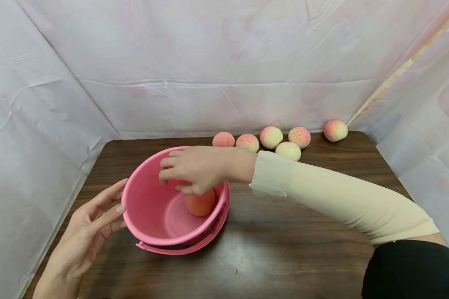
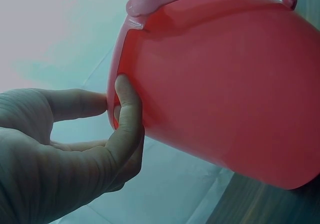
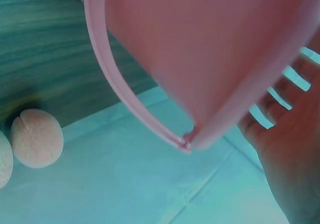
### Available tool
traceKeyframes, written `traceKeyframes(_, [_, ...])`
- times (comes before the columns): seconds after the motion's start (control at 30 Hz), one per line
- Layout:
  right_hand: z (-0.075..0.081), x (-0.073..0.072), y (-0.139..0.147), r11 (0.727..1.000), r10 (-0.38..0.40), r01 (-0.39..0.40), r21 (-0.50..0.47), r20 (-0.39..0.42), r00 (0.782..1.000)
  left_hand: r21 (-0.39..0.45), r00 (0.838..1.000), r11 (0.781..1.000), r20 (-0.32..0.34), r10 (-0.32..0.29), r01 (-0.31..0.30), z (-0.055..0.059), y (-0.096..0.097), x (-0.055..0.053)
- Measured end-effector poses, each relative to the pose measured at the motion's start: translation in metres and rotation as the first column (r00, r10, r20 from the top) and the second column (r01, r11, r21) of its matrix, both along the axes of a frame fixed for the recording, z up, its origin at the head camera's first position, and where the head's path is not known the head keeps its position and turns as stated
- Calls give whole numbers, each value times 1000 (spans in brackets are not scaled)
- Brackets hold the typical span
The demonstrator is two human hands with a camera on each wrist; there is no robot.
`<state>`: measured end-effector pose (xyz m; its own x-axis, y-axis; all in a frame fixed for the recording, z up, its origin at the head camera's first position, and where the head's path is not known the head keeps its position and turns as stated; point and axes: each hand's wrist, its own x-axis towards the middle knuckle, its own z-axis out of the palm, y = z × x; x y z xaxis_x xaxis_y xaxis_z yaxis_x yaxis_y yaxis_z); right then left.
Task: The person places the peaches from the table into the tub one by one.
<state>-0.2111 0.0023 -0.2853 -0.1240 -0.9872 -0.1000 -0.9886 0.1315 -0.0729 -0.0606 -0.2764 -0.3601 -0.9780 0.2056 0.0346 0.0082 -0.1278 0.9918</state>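
Observation:
A pink bucket [image 1: 149, 195] stands on the dark wooden table, its handle [image 1: 187, 249] hanging low along the near right side. My left hand [image 1: 86, 230] pinches the bucket's left rim; the left wrist view shows the rim [image 2: 114, 68] between thumb and fingers. Inside the bucket, toward the right, lies an orange-looking peach [image 1: 201, 203]. Above it, over the opening, hovers my right hand [image 1: 200, 168] with loosely spread fingers and nothing in its grasp. In the right wrist view, gaps show between the fingers [image 3: 280, 101], which are partly hidden by the bucket.
Several pink and cream peaches, among them a pale one [image 1: 289, 151] and a speckled one [image 1: 299, 137], lie near the table's back edge. A separate peach [image 1: 335, 130] sits at the back right corner. Pale sheeting [image 1: 209, 62] surrounds the table [image 1: 284, 249].

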Motion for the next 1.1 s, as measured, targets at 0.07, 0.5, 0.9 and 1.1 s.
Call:
traceKeyframes(0.07, [3, -3, 3, 1000, -16, 16, -27, -1, 1000, 6, 1000, 1000, -10, -1, 1, -2, 0, 0])
traceKeyframes(0.5, [19, -28, 25, 980, -108, 122, -159, 91, 990, 20, 1000, 1000, 1, 2, -2, -1, 0, 2])
traceKeyframes(0.9, [15, -58, 50, 942, -235, 259, -212, 132, 963, 10, 1000, 1000, 7, -4, 3, 1, 1, 4])
traceKeyframes(1.1, [7, -73, 61, 921, -290, 320, -220, 161, 943, 21, 1000, 1000, 3, -8, 8, 1, 1, 4])
